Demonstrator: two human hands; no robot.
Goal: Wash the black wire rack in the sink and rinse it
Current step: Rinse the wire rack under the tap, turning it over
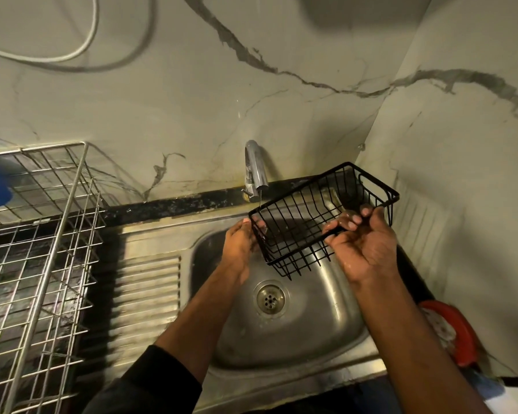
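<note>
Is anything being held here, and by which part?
Yes: the black wire rack, above the sink. The left hand holds its left end; the right hand grips its near rim.

The black wire rack (320,216), tilted in the air, fills the space under the tap (255,171) at the far side. Below it the sink (311,318) basin lies open around the drain (270,299). A steel dish rack (39,249) blocks the left; the wall closes the right.
</note>
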